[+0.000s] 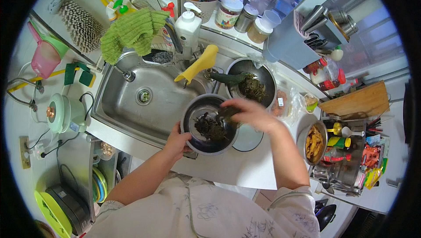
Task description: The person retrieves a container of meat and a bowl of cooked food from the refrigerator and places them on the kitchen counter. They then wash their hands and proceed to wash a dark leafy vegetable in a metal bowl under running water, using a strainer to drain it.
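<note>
My left hand [177,141] grips the left rim of a dark metal bowl [200,108], which is held over the sink's right front edge. Dark, wet leafy greens [210,129] lie inside it. Above the bowl's right side is my right hand [246,114], blurred, with its fingers around a dark clump of greens [228,113]. Behind that hand stands a second metal bowl [232,68] containing more greens [251,88] and a long dark green vegetable, perhaps a cucumber [227,78]. A round glass lid or plate [248,141] lies on the counter, partly hidden by the held bowl.
The stainless steel sink [154,76] lies left, with a yellow cloth [199,63] over its faucet. A green towel [135,32] hangs behind. To the right are a plastic-wrapped pack [281,101], a metal bowl of yellowish food [315,142] and a condiment rack [342,162].
</note>
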The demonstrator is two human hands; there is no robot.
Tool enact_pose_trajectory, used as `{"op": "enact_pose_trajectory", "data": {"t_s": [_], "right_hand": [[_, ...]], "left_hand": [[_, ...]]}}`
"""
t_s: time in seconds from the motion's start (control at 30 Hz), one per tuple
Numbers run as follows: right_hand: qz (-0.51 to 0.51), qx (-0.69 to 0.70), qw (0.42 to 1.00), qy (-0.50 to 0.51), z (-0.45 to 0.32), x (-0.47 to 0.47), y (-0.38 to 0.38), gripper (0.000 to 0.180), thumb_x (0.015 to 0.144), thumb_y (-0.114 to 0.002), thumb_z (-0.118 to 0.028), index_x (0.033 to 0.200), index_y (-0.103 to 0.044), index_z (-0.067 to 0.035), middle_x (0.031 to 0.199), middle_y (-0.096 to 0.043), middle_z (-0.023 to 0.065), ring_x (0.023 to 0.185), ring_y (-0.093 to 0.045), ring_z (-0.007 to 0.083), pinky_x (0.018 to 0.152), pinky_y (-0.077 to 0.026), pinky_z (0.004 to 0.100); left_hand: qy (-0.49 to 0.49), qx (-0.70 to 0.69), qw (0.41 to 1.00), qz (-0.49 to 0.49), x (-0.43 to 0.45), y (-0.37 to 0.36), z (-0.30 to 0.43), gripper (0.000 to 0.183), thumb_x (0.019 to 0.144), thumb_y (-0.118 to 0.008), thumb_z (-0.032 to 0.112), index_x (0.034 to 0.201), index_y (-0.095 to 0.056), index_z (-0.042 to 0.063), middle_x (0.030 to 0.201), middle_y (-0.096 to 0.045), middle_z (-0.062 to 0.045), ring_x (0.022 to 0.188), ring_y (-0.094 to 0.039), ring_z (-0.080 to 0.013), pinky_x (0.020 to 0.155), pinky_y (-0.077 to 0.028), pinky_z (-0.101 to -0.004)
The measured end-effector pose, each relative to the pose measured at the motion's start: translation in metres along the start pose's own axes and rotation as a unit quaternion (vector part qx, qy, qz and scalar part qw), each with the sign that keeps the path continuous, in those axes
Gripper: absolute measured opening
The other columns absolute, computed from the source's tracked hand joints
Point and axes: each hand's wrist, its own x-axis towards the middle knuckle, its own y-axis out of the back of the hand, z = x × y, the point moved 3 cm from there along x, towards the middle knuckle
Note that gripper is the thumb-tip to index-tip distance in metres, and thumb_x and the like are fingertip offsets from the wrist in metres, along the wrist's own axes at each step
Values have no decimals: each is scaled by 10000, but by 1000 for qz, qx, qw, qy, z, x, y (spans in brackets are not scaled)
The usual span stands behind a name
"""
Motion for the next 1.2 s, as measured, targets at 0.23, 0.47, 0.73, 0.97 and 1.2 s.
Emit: {"op": "enact_pose_trajectory", "data": {"t_s": [0.23, 0.47, 0.73, 0.97, 1.2], "right_hand": [[145, -178, 969, 93, 40, 74, -78, 379, 826, -537, -71, 1197, -491, -6, 1174, -533, 194, 1072, -533, 331, 927, -421, 362], [418, 30, 900, 122, 57, 180, -92, 253, 868, -494, -57, 1109, -544, -1, 950, -593, 74, 899, -574, 187, 810, -462, 307], [530, 387, 727, 200, 60, 271, -29, 245, 930, -479, -225, 1091, -542, -50, 977, -545, 31, 903, -511, 130, 839, -403, 275], [659, -62, 750, -7, 52, 263, -60, 194, 863, -473, -61, 1039, -536, -9, 915, -588, 113, 881, -552, 243, 827, -424, 323], [273, -106, 955, -46, 24, 304, -213, 353, 759, -568, -69, 1112, -564, -71, 1135, -550, 196, 1032, -556, 337, 875, -461, 412]], "left_hand": [[40, -96, 994, 36, 8, 45, -8, 547, 693, -460, -25, 1219, -361, 88, 1031, -527, -151, 853, -598, -308, 661, -543, -520], [1, -136, 983, 122, 13, 126, 22, 496, 696, -455, -2, 1180, -389, 82, 1060, -540, -146, 867, -601, -311, 672, -544, -481], [-10, -106, 986, 127, 29, 220, 74, 443, 714, -483, 15, 1137, -403, 122, 1020, -546, -124, 823, -600, -284, 656, -546, -470], [21, -171, 979, 109, 60, 243, 113, 423, 761, -474, -18, 1145, -352, 110, 1123, -477, -155, 990, -553, -320, 789, -517, -522], [34, -162, 985, 48, 101, 236, 123, 539, 754, -454, -49, 1249, -329, 125, 1186, -451, -158, 1033, -542, -352, 787, -526, -525]]}}
